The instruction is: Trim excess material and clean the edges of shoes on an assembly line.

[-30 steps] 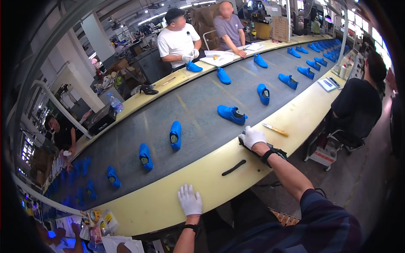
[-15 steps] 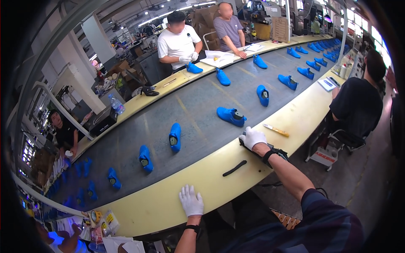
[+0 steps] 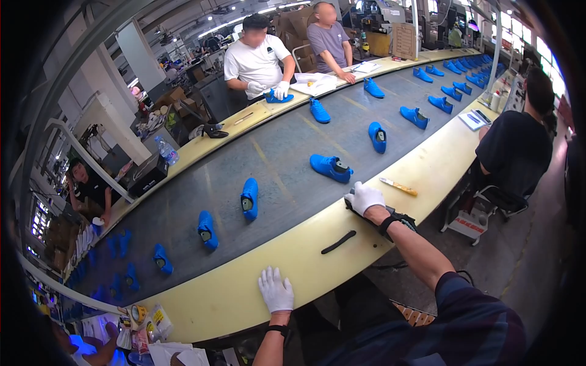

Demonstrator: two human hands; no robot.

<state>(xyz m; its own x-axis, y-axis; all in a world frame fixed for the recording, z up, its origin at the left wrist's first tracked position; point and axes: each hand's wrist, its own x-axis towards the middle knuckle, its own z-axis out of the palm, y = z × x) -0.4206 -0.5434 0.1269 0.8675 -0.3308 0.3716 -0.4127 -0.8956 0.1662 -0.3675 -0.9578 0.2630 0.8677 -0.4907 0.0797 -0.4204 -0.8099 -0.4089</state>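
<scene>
My left hand (image 3: 276,289), in a white glove, lies flat on the cream work ledge (image 3: 207,300) with its fingers spread and nothing in them. Farther right, my gloved right hand (image 3: 367,198) is curled over a black device (image 3: 350,203) at the belt side of the ledge; fingers and palm cover most of it, so its exact kind is hidden. A blue shoe (image 3: 331,168) lies on the grey conveyor belt (image 3: 274,165) just beyond that hand. Between my hands rests a thin black strip (image 3: 338,243). A yellow-handled knife-like tool (image 3: 398,186) lies right of my right hand.
More blue shoes (image 3: 249,199) stand spaced along the belt. Across it, a co-worker in white (image 3: 256,61) handles a blue shoe (image 3: 278,96), beside a person in grey (image 3: 329,39). Someone in black (image 3: 516,143) sits at right. Tape and packets (image 3: 140,314) lie at lower left.
The shoes on the belt have shifted slightly left. Across the belt, the co-worker in white has laid a gloved hand on top of the shoe. My hands have stayed put.
</scene>
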